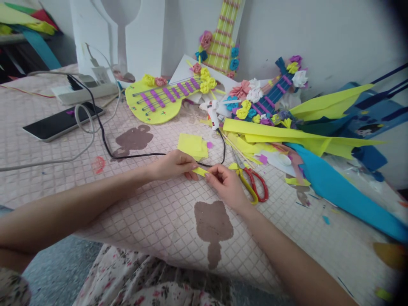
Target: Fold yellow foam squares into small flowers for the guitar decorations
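Observation:
My left hand [174, 165] and my right hand [227, 183] meet over the pink quilted table cover [159, 212], each pinching one end of a small yellow foam strip [200, 171]. Both hands have their fingers closed on it. Just behind the strip lie yellow foam squares [192, 145] and a black cord [134, 155]. Red-and-yellow scissors [251, 180] lie on the cover right of my right hand.
A white glue gun [212, 114] lies behind the squares. A yellow foam guitar [159, 100], further foam guitars with flowers, and yellow and blue foam sheets [318, 140] crowd the back right. A phone [62, 122] and power strip [84, 91] sit at left.

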Motion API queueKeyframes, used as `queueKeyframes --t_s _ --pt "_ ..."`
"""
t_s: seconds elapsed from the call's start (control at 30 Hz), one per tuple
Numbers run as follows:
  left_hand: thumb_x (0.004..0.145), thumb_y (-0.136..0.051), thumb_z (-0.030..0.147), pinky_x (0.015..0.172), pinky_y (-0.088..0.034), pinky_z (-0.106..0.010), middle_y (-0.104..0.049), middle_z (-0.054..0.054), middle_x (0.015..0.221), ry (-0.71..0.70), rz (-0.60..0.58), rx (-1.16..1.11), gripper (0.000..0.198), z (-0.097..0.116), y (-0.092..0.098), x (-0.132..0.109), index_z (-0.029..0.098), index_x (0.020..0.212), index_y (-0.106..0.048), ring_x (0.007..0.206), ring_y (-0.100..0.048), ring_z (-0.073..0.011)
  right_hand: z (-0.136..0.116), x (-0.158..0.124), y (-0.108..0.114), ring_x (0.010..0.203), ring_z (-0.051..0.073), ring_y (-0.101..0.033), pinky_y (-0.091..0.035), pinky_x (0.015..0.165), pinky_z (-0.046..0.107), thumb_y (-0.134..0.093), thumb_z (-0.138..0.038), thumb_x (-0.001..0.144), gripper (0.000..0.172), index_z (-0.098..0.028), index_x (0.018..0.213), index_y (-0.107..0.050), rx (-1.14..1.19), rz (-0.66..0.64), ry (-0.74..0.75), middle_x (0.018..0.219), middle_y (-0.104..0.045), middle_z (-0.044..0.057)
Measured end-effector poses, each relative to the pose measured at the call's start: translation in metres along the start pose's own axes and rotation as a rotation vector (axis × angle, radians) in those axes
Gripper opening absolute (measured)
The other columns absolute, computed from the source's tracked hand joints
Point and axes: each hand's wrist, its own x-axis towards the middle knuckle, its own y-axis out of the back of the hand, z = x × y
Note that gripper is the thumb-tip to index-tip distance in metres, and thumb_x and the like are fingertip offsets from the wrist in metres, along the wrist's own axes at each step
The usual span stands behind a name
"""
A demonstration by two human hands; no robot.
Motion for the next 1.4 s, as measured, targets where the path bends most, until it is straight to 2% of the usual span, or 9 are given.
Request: queueKeyframes --t_s 0.13,0.27,0.43,0.5,0.6,0.73,1.0,1.27,1.4 --pt "0.086 -0.055 0.035 0.061 -0.053 -0.021 -0.074 -0.008 0.078 -0.042 0.055 0.013 0.026 -0.003 0.003 0.002 0.011 0.089 -0.068 0.067 -0.068 -0.0138 0.002 0.001 0.002 0.056 0.01 -0.042 -0.033 0.051 0.023 -0.057 -0.035 0.084 0.018 -0.018 0.078 -0.056 0.065 0.016 -0.041 0.063 -0.05 -0.004" --pt "0.073 -0.071 0.034 0.061 -0.051 -0.02 -0.073 -0.005 0.079 -0.167 0.125 0.248 0.026 -0.009 -0.003 0.0 0.013 0.088 -0.069 0.069 -0.067 -0.014 0.003 0.001 0.001 0.056 0.01 -0.041 -0.032 0.051 0.023 -0.057 -0.036 0.084 0.019 -0.018 0.077 -0.056 0.079 0.012 -0.051 0.063 -0.049 -0.004" --pt "0.088 -0.05 0.035 0.064 -0.053 -0.022 -0.073 -0.008 0.08 -0.061 -0.032 0.122 0.029 -0.006 -0.003 -0.001 0.012 0.086 -0.068 0.07 -0.068 -0.0136 0.002 0.002 0.002 0.055 0.009 -0.038 -0.031 0.05 0.023 -0.058 -0.037 0.083 0.019 -0.018 0.078 -0.056 0.111 0.015 -0.076 0.062 -0.047 -0.004" --pt "0.089 -0.047 0.036 0.062 -0.051 -0.021 -0.073 -0.008 0.081 -0.063 -0.044 0.138 0.032 -0.004 -0.001 0.0 0.012 0.091 -0.068 0.07 -0.067 -0.0129 0.001 0.002 0.002 0.055 0.01 -0.038 -0.03 0.049 0.023 -0.057 -0.037 0.083 0.019 -0.018 0.078 -0.056 0.1 0.014 -0.082 0.062 -0.046 -0.004" --pt "0.082 -0.06 0.036 0.06 -0.047 -0.019 -0.07 -0.005 0.082 -0.176 0.111 0.278 0.029 -0.003 -0.002 0.0 0.014 0.098 -0.067 0.069 -0.062 -0.0113 -0.001 0.002 0.002 0.055 0.01 -0.039 -0.031 0.05 0.023 -0.056 -0.035 0.084 0.018 -0.019 0.077 -0.055 0.054 0.005 -0.068 0.061 -0.045 -0.005" --pt "0.08 -0.059 0.028 0.055 -0.04 -0.018 -0.066 -0.002 0.07 -0.23 0.242 0.371 0.016 -0.004 -0.012 0.0 0.013 0.08 -0.067 0.058 -0.052 -0.0077 -0.004 0.002 -0.001 0.056 0.01 -0.041 -0.033 0.052 0.023 -0.057 -0.036 0.083 0.018 -0.018 0.08 -0.056 0.003 -0.008 -0.052 0.063 -0.048 -0.004" --pt "0.079 -0.059 0.03 0.05 -0.037 -0.018 -0.062 -0.001 0.063 -0.182 0.241 0.272 0.019 -0.002 -0.013 0.0 0.012 0.074 -0.066 0.054 -0.048 -0.0075 -0.004 0.003 0.001 0.054 0.011 -0.043 -0.033 0.051 0.024 -0.054 -0.035 0.086 0.021 -0.018 0.075 -0.059 -0.084 0.003 -0.014 0.06 -0.053 -0.003" --pt "0.08 -0.057 0.032 0.05 -0.036 -0.018 -0.061 0.0 0.064 -0.144 0.114 0.183 0.022 -0.005 -0.006 0.003 0.012 0.081 -0.067 0.055 -0.049 -0.0074 -0.005 0.001 0.009 0.05 0.011 -0.044 -0.034 0.048 0.023 -0.049 -0.037 0.089 0.024 -0.019 0.08 -0.062 -0.068 -0.028 -0.048 0.064 -0.061 -0.001" --pt "0.079 -0.058 0.03 0.052 -0.039 -0.018 -0.061 0.0 0.065 -0.113 0.111 0.144 0.02 -0.002 -0.005 0.001 0.012 0.079 -0.066 0.056 -0.051 -0.0077 -0.006 -0.002 0.031 0.056 0.013 -0.052 -0.039 0.054 0.024 -0.051 -0.035 0.088 0.02 -0.02 0.086 -0.063 -0.152 0.092 -0.006 0.068 -0.064 0.0"
